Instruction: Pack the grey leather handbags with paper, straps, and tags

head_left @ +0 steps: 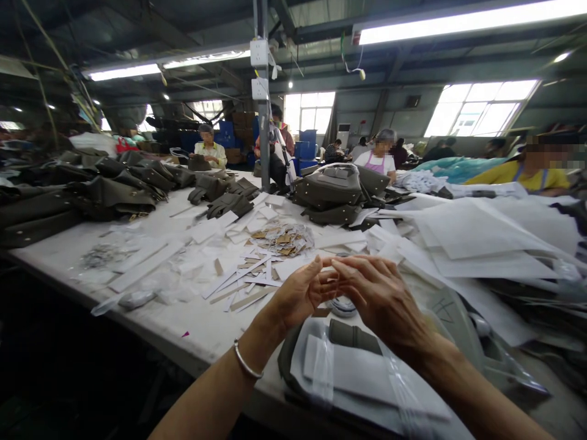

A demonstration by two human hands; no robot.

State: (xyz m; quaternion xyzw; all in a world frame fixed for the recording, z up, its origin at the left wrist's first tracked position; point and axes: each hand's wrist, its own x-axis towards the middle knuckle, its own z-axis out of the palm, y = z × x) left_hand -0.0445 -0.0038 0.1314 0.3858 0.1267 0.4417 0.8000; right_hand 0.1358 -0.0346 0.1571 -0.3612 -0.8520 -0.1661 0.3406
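Observation:
Both my hands are raised above the near table edge, their fingertips meeting. My left hand point(300, 294), with a silver bangle on the wrist, is loosely cupped with its fingers apart. Over from the right arches my right hand point(387, 296), fingers stretched toward the left fingertips. Nothing held shows between them. Below them lies a dark olive bag point(288, 354), partly covered by white paper point(348, 370) and clear plastic strips. A small ring-shaped roll point(343, 307) sits behind the bag, partly hidden by my hands.
Paper and cardboard strips point(247, 281) litter the white table point(183, 327). Dark olive bags are piled left point(110, 192) and at the middle back point(337, 186). White sheets point(486, 229) are stacked right. A metal post point(265, 134) rises behind; several people sit beyond.

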